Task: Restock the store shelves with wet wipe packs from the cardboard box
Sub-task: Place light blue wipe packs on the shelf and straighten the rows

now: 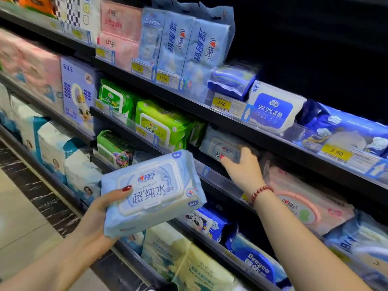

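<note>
Slantwise, wipe pack (pixel 153 194), lid facing up
</note>
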### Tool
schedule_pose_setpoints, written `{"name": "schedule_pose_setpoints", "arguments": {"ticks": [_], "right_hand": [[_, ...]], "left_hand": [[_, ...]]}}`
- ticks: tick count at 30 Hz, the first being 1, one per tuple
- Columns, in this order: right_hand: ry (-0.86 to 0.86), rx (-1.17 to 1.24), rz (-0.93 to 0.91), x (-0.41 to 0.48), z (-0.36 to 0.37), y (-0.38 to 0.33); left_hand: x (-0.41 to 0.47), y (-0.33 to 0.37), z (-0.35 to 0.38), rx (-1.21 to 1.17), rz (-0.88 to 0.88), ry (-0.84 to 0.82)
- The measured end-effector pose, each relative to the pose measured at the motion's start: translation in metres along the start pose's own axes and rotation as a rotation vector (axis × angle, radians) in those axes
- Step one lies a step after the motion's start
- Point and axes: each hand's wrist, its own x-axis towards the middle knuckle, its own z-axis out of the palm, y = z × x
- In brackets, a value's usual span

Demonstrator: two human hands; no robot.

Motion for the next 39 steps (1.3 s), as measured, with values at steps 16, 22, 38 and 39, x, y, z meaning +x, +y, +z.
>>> {"name": "schedule_pose_setpoints", "arguments": {"ticks": [16, 22, 38, 39], "right_hand": [[-0.334, 0.996, 0.296, -0.004, -0.026, 0.004], [-0.168, 1.051, 0.357, 0.012, -0.017, 0.019], [0.105, 0.134, -0.101, 0.012, 0.000, 0.053], [0.117, 0.055, -0.110, 0.010, 0.000, 0.051]], "left_hand": [[0.095, 0.026, 0.109, 0.542, 0.136, 0.070], [0.144, 0.032, 0.117, 0.740, 0.210, 0.103], [0.189, 0.025, 0.105, 1.725, 0.657, -0.149], [0.190, 0.022, 0.105, 1.821, 0.675, -0.173]]}}
